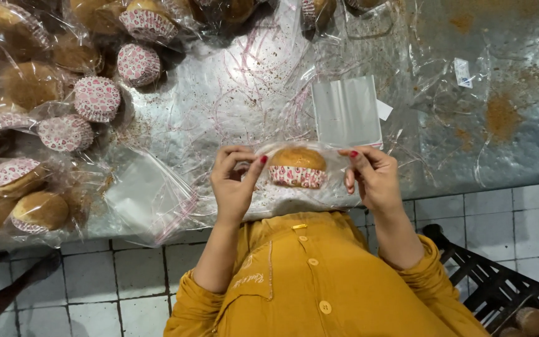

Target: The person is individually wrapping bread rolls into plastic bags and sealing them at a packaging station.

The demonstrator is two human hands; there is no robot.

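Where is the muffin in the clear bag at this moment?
In the head view, the bagged muffin is at centre, held between the left hand and right hand, just below the empty clear bags.

Clear bag (294, 163) holding a muffin; empty clear bags (347, 111) behind; wrapped muffins (38, 112) left.

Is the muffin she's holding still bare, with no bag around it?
No: the muffin sits inside a clear plastic bag that the left hand and right hand pinch at either end.

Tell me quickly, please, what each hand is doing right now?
Left hand: closed, pinching one end of the clear bag around the muffin.
Right hand: closed, pinching the bag's other end.
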